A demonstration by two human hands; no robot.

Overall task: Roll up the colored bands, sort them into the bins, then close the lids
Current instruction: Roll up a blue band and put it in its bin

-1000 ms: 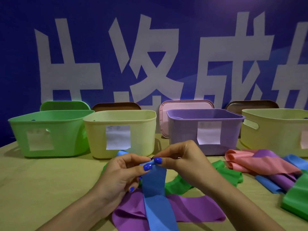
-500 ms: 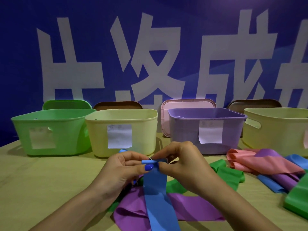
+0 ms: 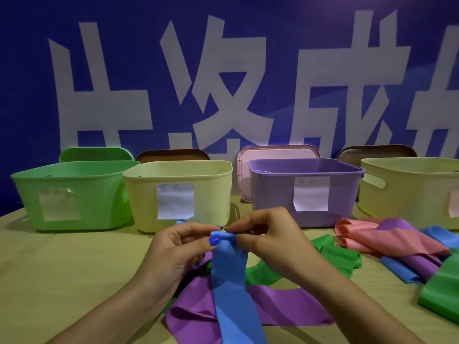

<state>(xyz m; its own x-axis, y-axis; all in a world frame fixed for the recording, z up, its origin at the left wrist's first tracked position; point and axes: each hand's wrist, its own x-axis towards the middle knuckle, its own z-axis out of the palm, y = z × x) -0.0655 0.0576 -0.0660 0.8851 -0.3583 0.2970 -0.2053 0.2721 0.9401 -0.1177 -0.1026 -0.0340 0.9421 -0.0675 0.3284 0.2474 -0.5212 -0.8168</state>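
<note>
A blue band (image 3: 231, 281) hangs down from between my hands to the bottom edge. Its top end is curled into a small tight roll. My left hand (image 3: 173, 252) and my right hand (image 3: 268, 237) both pinch that roll at its two ends, above the table. Under the blue band lie a purple band (image 3: 285, 306) and a green band (image 3: 332, 259). Behind stand open bins: green (image 3: 74, 194), yellow (image 3: 178, 194), purple (image 3: 305, 192) and a second yellow bin (image 3: 409, 192).
A pile of pink (image 3: 387, 239), purple, blue and green bands lies at the right. Lids lean on the blue wall behind the bins: green (image 3: 94, 153), brown (image 3: 173, 155), pink (image 3: 275, 152), brown (image 3: 375, 151). The tan table (image 3: 62, 269) spreads out at the left.
The flat top end of the blue band has been curled over into a small roll between my fingertips. Both hands have stayed in place above the purple band.
</note>
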